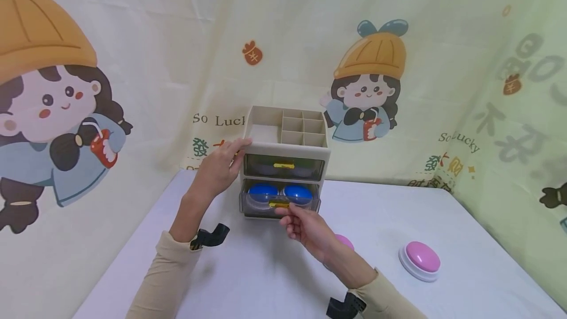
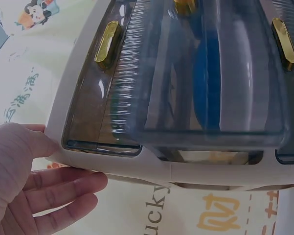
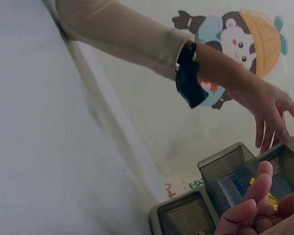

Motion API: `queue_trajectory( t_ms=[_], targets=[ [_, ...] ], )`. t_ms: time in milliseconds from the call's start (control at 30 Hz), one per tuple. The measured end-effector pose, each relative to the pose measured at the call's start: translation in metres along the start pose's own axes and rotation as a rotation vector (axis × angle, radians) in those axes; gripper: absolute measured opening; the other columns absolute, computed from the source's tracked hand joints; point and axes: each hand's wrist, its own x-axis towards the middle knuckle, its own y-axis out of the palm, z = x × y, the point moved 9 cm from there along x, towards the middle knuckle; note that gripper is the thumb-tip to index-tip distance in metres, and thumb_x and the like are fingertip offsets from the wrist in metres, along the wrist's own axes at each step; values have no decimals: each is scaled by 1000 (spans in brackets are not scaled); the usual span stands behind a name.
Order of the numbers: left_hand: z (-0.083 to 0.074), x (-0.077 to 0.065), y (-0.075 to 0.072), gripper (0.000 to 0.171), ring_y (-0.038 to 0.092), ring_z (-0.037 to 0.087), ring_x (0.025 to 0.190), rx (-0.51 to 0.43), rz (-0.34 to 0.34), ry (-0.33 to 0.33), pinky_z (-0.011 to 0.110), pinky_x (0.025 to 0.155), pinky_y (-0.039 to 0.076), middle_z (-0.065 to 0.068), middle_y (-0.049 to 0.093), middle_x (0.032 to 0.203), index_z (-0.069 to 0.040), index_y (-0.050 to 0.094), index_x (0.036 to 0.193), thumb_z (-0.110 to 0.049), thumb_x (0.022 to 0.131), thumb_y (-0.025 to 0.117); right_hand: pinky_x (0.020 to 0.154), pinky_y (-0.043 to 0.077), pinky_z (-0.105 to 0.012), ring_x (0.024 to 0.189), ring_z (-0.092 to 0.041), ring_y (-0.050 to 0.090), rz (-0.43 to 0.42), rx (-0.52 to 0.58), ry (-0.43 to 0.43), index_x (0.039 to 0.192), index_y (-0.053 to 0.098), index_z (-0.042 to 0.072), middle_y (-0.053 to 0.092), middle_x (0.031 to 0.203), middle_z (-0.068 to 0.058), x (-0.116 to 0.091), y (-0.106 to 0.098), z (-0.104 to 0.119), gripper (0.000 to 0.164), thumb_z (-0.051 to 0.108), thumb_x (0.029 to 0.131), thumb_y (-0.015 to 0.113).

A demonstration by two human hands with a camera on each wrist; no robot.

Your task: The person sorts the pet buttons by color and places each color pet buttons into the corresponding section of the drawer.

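Note:
A small beige drawer organizer [image 1: 285, 151] stands on the table. Its middle drawer [image 1: 241, 204], of clear smoky plastic, is pulled partway out and holds two blue-domed push buttons [image 1: 298, 194] with pale bases. My right hand [image 1: 310, 230] has its thumb and fingertips at that drawer's gold handle [image 3: 273, 200], pinching it. With the left hand [image 1: 220, 167] I hold the organizer's upper left corner. In the left wrist view the hand [image 2: 49, 181] straddles this corner, its lower fingers stretched along the side. The upper drawer [image 1: 261, 166] is closed.
A pink push button [image 1: 423, 256] on a white base sits on the table [image 1: 372, 220] at the right. Another pink button [image 1: 344, 241] is mostly hidden behind my right forearm. An open compartment tray [image 1: 266, 134] tops the organizer, and a printed curtain [image 1: 283, 28] hangs behind.

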Motion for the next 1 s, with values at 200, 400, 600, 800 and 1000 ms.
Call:
queue_trajectory(
  t_ms=[200,400,600,800,1000],
  targets=[
    [0,2,0,36,49,20,59,-3,-6,19,32,54,41,17,71,110,-12,62,138,-8,103,59,70,43,-22,79,-12,53,-61,1,-17,131,63,-5,68,91,1,17,-8,5,48,34,111,43],
    [-1,2,-1,36,49,21,59,-6,-14,26,32,54,41,17,71,106,-12,63,138,-7,102,59,69,42,-23,76,-12,51,-105,16,-25,129,64,-3,65,90,1,33,-13,7,45,32,111,42],
    [1,1,1,36,48,21,58,-8,-8,16,32,54,41,17,71,104,-12,62,138,-7,103,59,67,41,-23,75,-11,51,-120,2,-33,127,65,-3,65,90,1,44,-18,8,44,33,111,43],
    [2,2,-1,36,51,22,60,-8,-17,10,33,55,42,18,72,109,-12,63,138,-7,103,59,66,42,-23,75,-12,52,-129,3,-25,121,66,-1,66,89,0,47,-20,8,44,35,110,46],
    [2,2,0,35,48,20,58,-15,-12,13,31,54,41,17,71,103,-13,63,138,-9,103,59,65,43,-22,69,-10,53,-109,54,20,117,67,-1,68,84,1,44,-21,-8,51,44,109,45]
  ],
)
